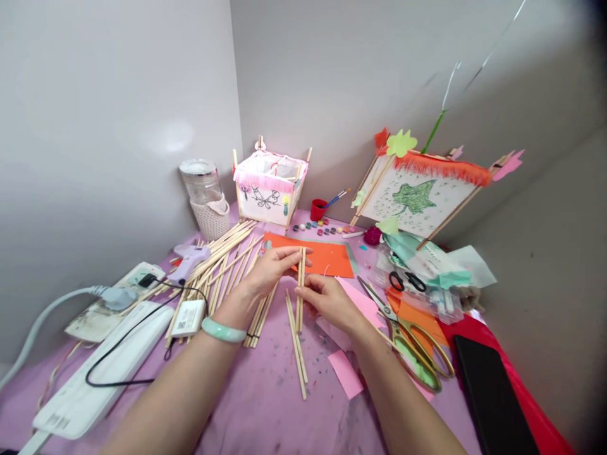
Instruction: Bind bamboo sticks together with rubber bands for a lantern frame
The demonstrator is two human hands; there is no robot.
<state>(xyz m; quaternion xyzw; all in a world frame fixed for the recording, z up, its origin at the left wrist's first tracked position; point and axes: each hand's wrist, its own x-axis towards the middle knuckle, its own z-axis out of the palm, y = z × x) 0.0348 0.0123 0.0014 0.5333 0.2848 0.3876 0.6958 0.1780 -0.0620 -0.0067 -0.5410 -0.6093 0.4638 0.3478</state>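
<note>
Two thin wooden sticks [301,309] stand side by side, upright in the picture, between my hands. My left hand [279,264] pinches them near their upper end, with a green bangle on that wrist. Lower down, my right hand [327,297] has its thumb and fingers closed on the same pair. Below them, two more sticks [296,347] lie on the purple table cover [265,404]. Just left of these lies a bundle of sticks [260,325] with a dark tie near its lower end. An orange sheet [327,258] lies behind my hands.
Many loose sticks [227,243], a glue gun [190,260] and a power strip [99,373] crowd the left. Large scissors [403,328], small scissors [408,281] and a black phone [493,392] lie right. Behind stand a paper lantern [265,196], a leaf-painted lantern [412,196] and a jar [206,196].
</note>
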